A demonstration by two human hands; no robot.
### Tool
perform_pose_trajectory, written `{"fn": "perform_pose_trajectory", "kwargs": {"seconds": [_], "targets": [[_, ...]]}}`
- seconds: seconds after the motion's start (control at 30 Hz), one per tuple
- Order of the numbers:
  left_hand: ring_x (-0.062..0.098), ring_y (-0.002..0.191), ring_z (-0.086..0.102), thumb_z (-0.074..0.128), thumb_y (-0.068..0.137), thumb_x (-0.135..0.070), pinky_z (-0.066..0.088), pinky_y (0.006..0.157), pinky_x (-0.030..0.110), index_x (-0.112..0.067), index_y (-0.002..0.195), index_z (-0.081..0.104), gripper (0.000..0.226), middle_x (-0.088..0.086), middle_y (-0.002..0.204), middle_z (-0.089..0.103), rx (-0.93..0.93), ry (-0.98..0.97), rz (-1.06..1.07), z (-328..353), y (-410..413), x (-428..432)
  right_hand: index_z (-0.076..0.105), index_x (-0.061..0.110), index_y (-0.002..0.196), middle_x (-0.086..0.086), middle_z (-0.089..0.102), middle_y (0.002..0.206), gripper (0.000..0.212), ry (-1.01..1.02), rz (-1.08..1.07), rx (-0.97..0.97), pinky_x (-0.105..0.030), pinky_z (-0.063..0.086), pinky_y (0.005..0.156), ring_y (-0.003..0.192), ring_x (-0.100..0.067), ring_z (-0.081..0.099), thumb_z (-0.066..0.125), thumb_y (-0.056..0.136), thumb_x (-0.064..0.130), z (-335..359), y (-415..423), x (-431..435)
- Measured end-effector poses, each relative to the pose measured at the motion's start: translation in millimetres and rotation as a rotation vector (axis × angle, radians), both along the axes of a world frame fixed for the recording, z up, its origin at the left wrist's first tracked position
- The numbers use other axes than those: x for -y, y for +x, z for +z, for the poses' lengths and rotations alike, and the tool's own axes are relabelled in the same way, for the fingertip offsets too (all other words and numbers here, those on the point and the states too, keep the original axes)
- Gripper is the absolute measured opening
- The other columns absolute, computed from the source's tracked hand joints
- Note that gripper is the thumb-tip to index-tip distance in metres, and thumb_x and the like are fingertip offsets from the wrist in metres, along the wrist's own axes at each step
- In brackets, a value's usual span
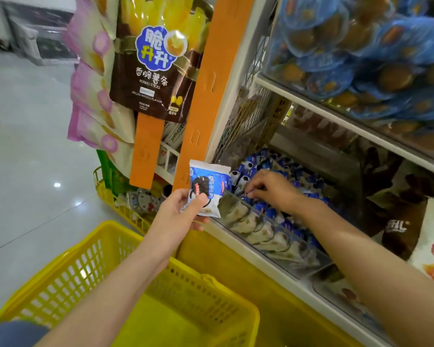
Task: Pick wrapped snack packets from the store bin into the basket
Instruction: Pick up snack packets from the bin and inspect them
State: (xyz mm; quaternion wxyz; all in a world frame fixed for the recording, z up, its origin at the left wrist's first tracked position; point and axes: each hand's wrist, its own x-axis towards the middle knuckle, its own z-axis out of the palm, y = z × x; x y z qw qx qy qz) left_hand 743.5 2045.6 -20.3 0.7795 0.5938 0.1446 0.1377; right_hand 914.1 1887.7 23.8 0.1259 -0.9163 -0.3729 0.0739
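Head view: the left hand pinches one snack packet just left of the bin, whose front overhangs the basket. The right hand reaches inside the bin, fingers curled among loose packets; whether they grip one cannot be told. Released here, the held packet may drop outside the basket.

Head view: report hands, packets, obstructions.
Left hand pinches blue-and-white wrapped snack packet beside clear-fronted store bin. Right hand in bin, grip unclear. Yellow plastic basket below, path open.

"POTATO STICKS" on hanging bag
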Motion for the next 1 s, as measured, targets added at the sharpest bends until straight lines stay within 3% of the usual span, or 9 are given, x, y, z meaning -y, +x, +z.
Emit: {"fn": "perform_pose_trajectory", "kwargs": {"seconds": [0.1,0.2,0.33,0.5,0.63,0.73,0.83,0.9,1.0], "targets": [[0.008,0.063,0.065,0.053,0.092,-0.031,0.05,0.054,0.019,-0.019,0.101,0.058,0.017,-0.005,0.08,0.07,0.003,-0.031,-0.016,0,3,-2,0.068,0.016,0.086,0.01,0.05,0.087,0.007,0.093,-0.037,0.122,-0.025,0.043,0.075,0.08,-0.008,0.053,0.062,0.088,0.019,6,-4,-1],[0.009,0.066,0.065,0.046,0.094,-0.038,0.051,0.056,0.02,-0.016,0.1,0.06,0.027,-0.001,0.076,0.072,0.01,-0.127,-0.051,4,5,-1,0.066,0.016,0.089,0.012,0.052,0.086,0.006,0.342,-0.047,0.259,-0.013,0.042,0.071,0.075,0.001,0.052,0.06,0.089,0.016,24,-22,2],[0.014,0.07,0.067,0.039,0.095,-0.041,0.056,0.059,0.026,-0.017,0.098,0.06,0.032,0.001,0.073,0.069,0.007,-0.341,-0.075,12,0,5,0.067,0.014,0.091,0.01,0.057,0.091,0.009,0.631,0.031,0.316,-0.012,0.046,0.074,0.084,-0.001,0.057,0.061,0.087,0.009,43,-70,13],[0.027,0.089,0.07,0.035,0.095,-0.042,0.058,0.062,0.038,-0.018,0.115,0.057,0.039,0.011,0.105,0.071,-0.084,-0.559,-0.334,16,-19,14,0.07,0.009,0.091,0.004,0.058,0.1,0.013,0.577,0.213,0.292,-0.01,0.047,0.079,0.094,-0.001,0.056,0.065,0.082,0.002,30,-123,21],[0.02,0.084,0.07,0.036,0.095,-0.042,0.056,0.059,0.032,-0.019,0.123,0.053,0.041,0.009,0.107,0.071,-0.167,-0.383,-0.377,13,-36,26,0.07,0.009,0.092,0.01,0.059,0.099,0.012,0.532,0.162,0.068,-0.008,0.046,0.082,0.095,0.002,0.057,0.066,0.081,0.006,11,-141,25],[0.018,0.095,0.068,0.039,0.096,-0.04,0.056,0.078,0.037,-0.022,0.125,0.051,0.035,0.003,0.11,0.07,-0.182,-0.187,-0.316,12,-45,28,0.062,0.024,0.1,0.012,0.065,0.098,0.018,0.638,-0.077,-0.312,-0.011,0.05,0.072,0.089,0.003,0.062,0.056,0.086,0.032,9,-151,27],[0.003,0.087,0.067,0.042,0.096,-0.036,0.053,0.073,0.02,-0.022,0.117,0.051,0.026,-0.002,0.107,0.068,-0.166,0.087,-0.252,12,-49,30,0.057,0.026,0.109,0.011,0.066,0.097,0.044,0.618,-0.277,-0.507,-0.017,0.052,0.069,0.084,0.002,0.064,0.046,0.08,0.057,6,-151,25],[-0.001,0.09,0.064,0.043,0.096,-0.034,0.052,0.074,0.015,-0.021,0.118,0.05,0.026,-0.003,0.11,0.065,-0.151,0.192,-0.261,12,-52,33,0.06,0.018,0.109,0.006,0.068,0.097,0.039,0.541,-0.294,-0.484,-0.023,0.054,0.075,0.086,-0.006,0.065,0.055,0.084,0.047,6,-153,19],[0.01,0.108,0.059,0.046,0.095,-0.036,0.048,0.094,0.03,-0.023,0.122,0.051,0.031,-0.004,0.118,0.063,-0.156,0.212,-0.307,11,-55,33,0.065,0.005,0.094,-0.007,0.072,0.089,0.02,0.573,-0.267,-0.459,-0.028,0.054,0.073,0.079,-0.017,0.067,0.063,0.087,0.024,8,-153,9]]}}
